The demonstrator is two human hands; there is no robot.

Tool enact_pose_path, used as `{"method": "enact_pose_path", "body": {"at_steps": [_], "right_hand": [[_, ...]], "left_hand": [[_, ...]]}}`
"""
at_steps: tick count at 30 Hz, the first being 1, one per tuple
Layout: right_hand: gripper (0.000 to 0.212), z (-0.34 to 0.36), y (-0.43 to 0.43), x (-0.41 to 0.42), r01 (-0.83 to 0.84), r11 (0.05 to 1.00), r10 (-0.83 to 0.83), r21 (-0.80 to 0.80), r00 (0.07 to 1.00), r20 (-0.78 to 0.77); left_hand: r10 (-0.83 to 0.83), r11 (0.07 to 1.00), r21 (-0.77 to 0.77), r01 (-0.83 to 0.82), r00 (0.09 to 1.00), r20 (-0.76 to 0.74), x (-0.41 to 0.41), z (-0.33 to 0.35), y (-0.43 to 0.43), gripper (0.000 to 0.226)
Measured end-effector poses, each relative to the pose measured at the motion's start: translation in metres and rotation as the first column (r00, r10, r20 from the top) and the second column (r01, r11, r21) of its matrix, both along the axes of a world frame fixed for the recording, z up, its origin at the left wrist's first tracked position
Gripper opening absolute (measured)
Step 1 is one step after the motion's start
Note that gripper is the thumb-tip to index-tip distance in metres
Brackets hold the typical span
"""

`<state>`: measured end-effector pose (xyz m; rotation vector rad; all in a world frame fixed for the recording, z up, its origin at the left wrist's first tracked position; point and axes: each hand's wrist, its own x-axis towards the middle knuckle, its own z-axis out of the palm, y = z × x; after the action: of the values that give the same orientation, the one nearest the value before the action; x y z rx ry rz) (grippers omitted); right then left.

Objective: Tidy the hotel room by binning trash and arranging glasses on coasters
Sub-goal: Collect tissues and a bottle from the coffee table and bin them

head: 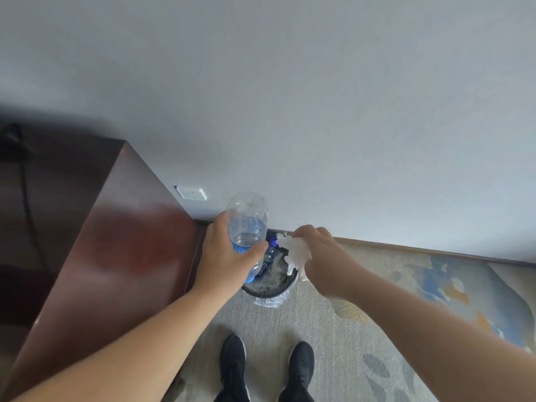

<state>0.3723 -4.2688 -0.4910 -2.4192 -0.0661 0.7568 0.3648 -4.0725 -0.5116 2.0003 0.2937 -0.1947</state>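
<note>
left hand (229, 256) wrapped round the bottle (246, 224), cap down, over the 10 o'clock edge of the bin (266, 292); right hand (322, 253) clutching crumpled tissue (294, 250) at 2 o'clock — best to centre both over the mouth, then release low.

Left hand (224, 256) grips bottle (247, 221) over bin (262, 290) — right hand (322, 253) clutches tissue (294, 250)

Clear glossy plastic forms the bottle (246, 224) gripped by the left hand (226, 259), crinkled matt white paper the tissue (294, 250) in the right hand (322, 253), thin shiny plastic the bin liner (269, 300) below both grips.
</note>
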Motion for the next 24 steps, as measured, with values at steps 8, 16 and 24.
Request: {"method": "enact_pose_path", "body": {"at_steps": [8,16,24], "right_hand": [[0.053,-0.138,0.004,0.020,-0.016,0.997,0.013,-0.078,0.999,-0.039],[0.053,-0.273,0.013,0.033,-0.011,0.984,0.005,-0.178,0.999,-0.033],[0.047,-0.356,0.018,0.031,-0.044,0.965,0.024,-0.260,0.996,-0.081]], "left_hand": [[0.058,0.998,0.040,-0.054,0.994,-0.093,0.005,-0.133,0.000,0.067],[0.040,0.991,0.133,-0.019,0.987,-0.155,0.011,-0.265,-0.002,0.066],[-0.012,0.974,0.217,0.061,0.976,-0.220,0.009,-0.345,0.002,0.068]]}}
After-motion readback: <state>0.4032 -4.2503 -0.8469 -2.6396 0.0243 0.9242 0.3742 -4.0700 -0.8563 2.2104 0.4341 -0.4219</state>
